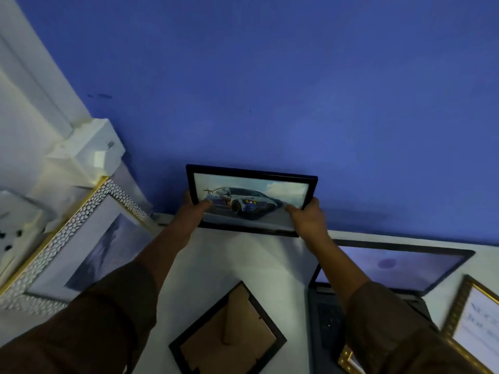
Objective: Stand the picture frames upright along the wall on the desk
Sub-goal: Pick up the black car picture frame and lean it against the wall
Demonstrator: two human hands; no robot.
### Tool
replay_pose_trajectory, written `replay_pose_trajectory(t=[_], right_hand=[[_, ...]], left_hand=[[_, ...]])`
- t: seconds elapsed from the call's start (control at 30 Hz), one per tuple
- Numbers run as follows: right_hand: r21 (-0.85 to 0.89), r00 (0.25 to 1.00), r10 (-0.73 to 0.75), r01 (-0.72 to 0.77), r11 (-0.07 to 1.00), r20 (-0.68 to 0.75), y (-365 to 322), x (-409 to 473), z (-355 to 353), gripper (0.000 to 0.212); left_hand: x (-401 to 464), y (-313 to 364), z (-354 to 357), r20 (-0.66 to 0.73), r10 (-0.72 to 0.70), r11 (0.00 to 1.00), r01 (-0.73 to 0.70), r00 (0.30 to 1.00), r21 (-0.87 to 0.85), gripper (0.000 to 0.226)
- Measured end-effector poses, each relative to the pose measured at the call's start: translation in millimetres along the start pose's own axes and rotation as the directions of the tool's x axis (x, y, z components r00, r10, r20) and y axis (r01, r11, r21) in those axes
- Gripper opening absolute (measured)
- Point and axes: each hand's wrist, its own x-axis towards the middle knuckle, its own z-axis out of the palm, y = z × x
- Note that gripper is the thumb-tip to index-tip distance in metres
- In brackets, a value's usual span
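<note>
The fingers [206, 203] of the left hand [191, 211] and of the right hand [307, 220] pinch the lower corners of a black car picture frame [251, 201], thumbs on the glass. It stands upright at the back edge of the white surface [237, 260], against the blue wall [270, 90]. A white pebbled frame [78, 249] lies toward the left edge, a face-down black frame [229, 333] near the front, a laptop [391, 268] and a gold frame [475, 319] at the right.

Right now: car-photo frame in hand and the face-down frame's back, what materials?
Car-photo frame: thin black moulding with a slight sheen, plastic or painted wood, can't tell; glazing unclear. Face-down frame: matte brown backing with a fold-out easel leg, likely fibreboard or cardboard.
</note>
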Motion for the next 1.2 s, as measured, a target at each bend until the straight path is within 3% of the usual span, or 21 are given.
replay_pose_trajectory(t=[0.27,0.5,0.93,1.1,1.2], right_hand=[[0.059,0.985,0.117,-0.11,0.992,-0.125,23.3,29.8,25.8,0.059],[0.073,0.977,0.17,-0.161,0.984,-0.131,37.8,45.7,38.7,0.063],[0.059,0.974,0.155,-0.147,0.987,-0.163,46.6,42.9,46.9,0.076],[0.084,0.984,0.101,-0.09,0.992,-0.148,43.1,24.0,41.5,0.061],[0.097,0.993,0.04,-0.029,0.995,-0.113,42.2,6.1,38.8,0.072]], left_hand=[[23.8,-10.4,23.6,0.092,-0.083,0.997,0.083,0.992,0.01,0.056],[35.5,-22.5,25.0,0.144,-0.095,0.994,0.086,0.985,0.067,0.067],[31.0,-31.9,35.5,0.047,-0.104,0.995,0.104,0.993,0.004,0.061],[5.6,-35.7,33.9,-0.004,-0.107,0.994,0.107,0.994,0.008,0.072],[-15.0,-40.0,29.1,-0.033,-0.109,0.993,0.111,0.993,0.043,0.079]])
